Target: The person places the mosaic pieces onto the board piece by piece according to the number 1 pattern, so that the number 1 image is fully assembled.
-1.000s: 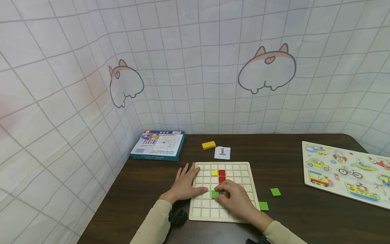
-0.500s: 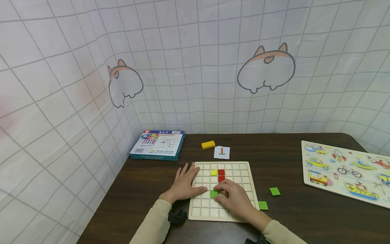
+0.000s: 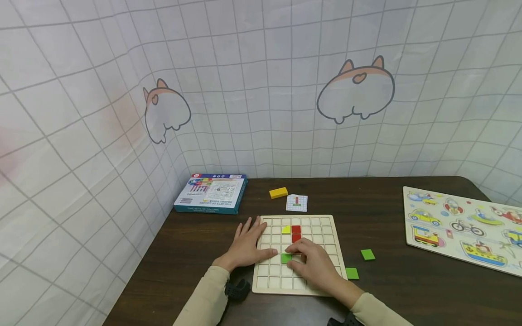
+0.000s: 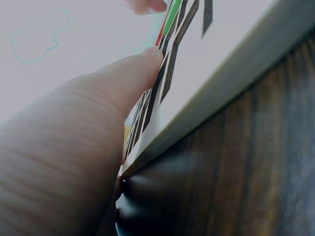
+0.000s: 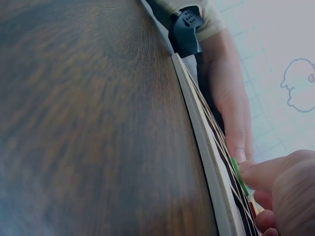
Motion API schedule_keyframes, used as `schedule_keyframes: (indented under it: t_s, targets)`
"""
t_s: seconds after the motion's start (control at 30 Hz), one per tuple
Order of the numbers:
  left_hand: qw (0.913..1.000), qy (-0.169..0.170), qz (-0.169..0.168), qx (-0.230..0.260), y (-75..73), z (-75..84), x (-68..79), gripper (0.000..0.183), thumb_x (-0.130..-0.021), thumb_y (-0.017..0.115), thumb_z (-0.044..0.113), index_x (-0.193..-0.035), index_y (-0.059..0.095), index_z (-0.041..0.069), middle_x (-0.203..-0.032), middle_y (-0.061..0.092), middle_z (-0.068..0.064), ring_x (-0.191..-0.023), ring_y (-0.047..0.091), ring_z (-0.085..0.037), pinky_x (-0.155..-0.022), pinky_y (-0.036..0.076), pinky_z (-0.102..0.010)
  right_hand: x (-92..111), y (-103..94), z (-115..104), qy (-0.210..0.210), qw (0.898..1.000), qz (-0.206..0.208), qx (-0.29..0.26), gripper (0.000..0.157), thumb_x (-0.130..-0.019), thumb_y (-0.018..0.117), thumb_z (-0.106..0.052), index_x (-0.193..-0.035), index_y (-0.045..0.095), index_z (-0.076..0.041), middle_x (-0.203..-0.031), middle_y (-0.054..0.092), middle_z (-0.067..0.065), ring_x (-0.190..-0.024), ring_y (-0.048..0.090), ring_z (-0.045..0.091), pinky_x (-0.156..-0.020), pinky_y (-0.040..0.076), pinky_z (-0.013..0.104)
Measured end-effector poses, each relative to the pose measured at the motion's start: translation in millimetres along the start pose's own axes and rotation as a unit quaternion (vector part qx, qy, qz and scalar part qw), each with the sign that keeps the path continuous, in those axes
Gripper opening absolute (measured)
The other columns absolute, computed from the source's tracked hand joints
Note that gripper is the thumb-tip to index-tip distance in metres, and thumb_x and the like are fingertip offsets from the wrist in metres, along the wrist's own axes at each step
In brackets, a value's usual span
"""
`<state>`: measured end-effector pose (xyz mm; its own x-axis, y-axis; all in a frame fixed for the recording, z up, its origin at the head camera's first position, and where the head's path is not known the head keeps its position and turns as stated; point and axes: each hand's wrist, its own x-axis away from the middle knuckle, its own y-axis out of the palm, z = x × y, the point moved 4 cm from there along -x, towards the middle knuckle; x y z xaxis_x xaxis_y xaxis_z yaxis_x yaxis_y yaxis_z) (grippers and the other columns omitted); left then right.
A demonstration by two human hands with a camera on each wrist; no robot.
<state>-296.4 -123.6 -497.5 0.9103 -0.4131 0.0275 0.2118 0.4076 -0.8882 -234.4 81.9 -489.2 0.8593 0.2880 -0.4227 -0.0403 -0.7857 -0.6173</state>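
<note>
A pale wooden grid board (image 3: 274, 283) lies on the dark table. My left hand (image 3: 244, 248) rests spread along its left edge, the thumb reaching over the grid. My right hand (image 3: 317, 265) pinches a green square tile (image 3: 286, 258) between thumb and fingers, low over the middle of the grid; in the right wrist view the green tile (image 5: 238, 177) is at the thumb tip. Whether it sits fully in a cell I cannot tell. Farther up the grid lie red tiles (image 3: 296, 229) and a yellow piece (image 3: 286, 229) with a cut corner. The right hand partly hides the grid.
Two loose green tiles lie right of the board, one tile (image 3: 368, 254) apart and another tile (image 3: 352, 273) against its edge. Behind stand a small pattern card (image 3: 297, 203), a yellow block (image 3: 278, 193) and a flat box (image 3: 212, 194). A picture puzzle board (image 3: 465, 228) lies far right.
</note>
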Motion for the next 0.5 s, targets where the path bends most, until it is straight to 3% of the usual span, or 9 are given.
schedule_keyframes:
  t_s: [0.33, 0.5]
  targets:
    - [0.9999, -0.011, -0.003, -0.002, 0.8, -1.3, -0.9, 0.095, -0.081, 0.060, 0.071, -0.155, 0.030, 0.019, -0.163, 0.011, -0.006, -0.150, -0.001, -0.030, -0.118, -0.005, -0.054, -6.6, -14.5, 2.3, 0.037, 0.998, -0.007, -0.047, 0.020, -0.082, 0.080, -0.013, -0.101, 0.074, -0.011, -0.078, 0.057, -0.010, -0.059, 0.045, 0.005, -0.053, 0.038, 0.020]
    - [0.9998, -0.019, -0.006, -0.001, 1.2, -1.6, -0.9, 0.096, -0.080, 0.061, 0.071, -0.155, 0.030, 0.021, -0.164, 0.009, -0.004, -0.151, -0.002, -0.028, -0.118, -0.006, -0.053, -10.4, -24.2, 8.2, 0.066, 0.996, -0.025, -0.063, 0.019, -0.086, 0.076, -0.016, -0.104, 0.073, -0.011, -0.083, 0.063, -0.010, -0.061, 0.048, 0.007, -0.055, 0.041, 0.021]
